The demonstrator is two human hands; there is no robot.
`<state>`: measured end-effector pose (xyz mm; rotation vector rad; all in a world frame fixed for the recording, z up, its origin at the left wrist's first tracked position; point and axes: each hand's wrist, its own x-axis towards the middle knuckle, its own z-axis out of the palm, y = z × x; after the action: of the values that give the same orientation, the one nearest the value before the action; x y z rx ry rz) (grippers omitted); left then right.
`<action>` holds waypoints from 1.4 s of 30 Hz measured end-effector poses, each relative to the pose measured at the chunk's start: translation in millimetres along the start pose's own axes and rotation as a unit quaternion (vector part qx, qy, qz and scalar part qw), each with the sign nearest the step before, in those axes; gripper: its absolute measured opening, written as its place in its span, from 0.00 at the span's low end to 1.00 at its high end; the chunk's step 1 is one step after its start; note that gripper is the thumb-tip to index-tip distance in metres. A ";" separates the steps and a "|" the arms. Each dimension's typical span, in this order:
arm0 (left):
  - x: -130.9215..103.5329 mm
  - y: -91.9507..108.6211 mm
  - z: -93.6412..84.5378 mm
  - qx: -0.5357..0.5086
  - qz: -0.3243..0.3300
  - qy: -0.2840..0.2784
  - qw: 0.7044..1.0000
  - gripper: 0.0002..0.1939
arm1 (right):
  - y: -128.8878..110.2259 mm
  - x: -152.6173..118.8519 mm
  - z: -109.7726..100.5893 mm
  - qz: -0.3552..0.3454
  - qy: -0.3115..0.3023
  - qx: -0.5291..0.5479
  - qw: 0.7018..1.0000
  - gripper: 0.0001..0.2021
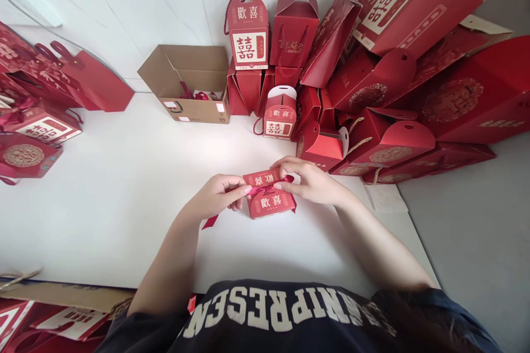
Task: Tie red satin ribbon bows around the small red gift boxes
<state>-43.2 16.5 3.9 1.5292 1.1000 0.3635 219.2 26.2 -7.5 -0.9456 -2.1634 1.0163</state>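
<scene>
A small red gift box with white Chinese characters sits on the white table in front of me, its top toward the camera. Across that top runs a dark pink ribbon, gathered near the middle. At the box's left side my left hand pinches the ribbon between thumb and fingers. One ribbon tail hangs out below this hand. My right hand is on the other side, thumb and fingers closed on the ribbon, with a loop of it showing beside the fingers.
An open cardboard box holding ribbon pieces stands at the back. Red gift boxes are stacked along the wall and the right side. More red boxes lie at the left. A carton with red packaging is at the lower left.
</scene>
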 end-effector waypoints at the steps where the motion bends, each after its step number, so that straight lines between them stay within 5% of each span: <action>1: -0.9 0.2 -2.4 -0.005 0.001 -0.012 1.000 0.17 | 0.5 -0.1 -0.9 -0.002 -0.003 0.009 1.000 0.11; 11: -4.8 -2.0 -20.1 0.052 0.003 -0.071 0.996 0.14 | 9.7 0.1 -4.1 0.019 -0.008 0.025 0.999 0.11; 15: -5.7 -0.7 -23.6 0.054 0.106 -0.065 0.991 0.12 | 8.9 -0.2 -1.7 0.025 -0.001 0.013 1.000 0.11; 21: 16.1 -11.3 -1.2 -0.009 0.270 -0.024 0.962 0.08 | 9.4 0.4 0.8 0.018 0.001 0.016 1.000 0.11; 31: 42.3 -15.2 12.9 -0.025 0.204 0.040 0.978 0.06 | 12.5 1.1 2.1 0.014 0.007 0.030 0.999 0.11; 42: 38.6 -11.6 7.3 0.013 0.182 0.001 0.983 0.08 | 10.2 -0.6 -4.4 0.027 -0.009 0.058 0.998 0.11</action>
<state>-23.0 41.5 -21.6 1.7555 0.8271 0.6009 226.4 32.3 -13.4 -0.9484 -2.0794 1.1677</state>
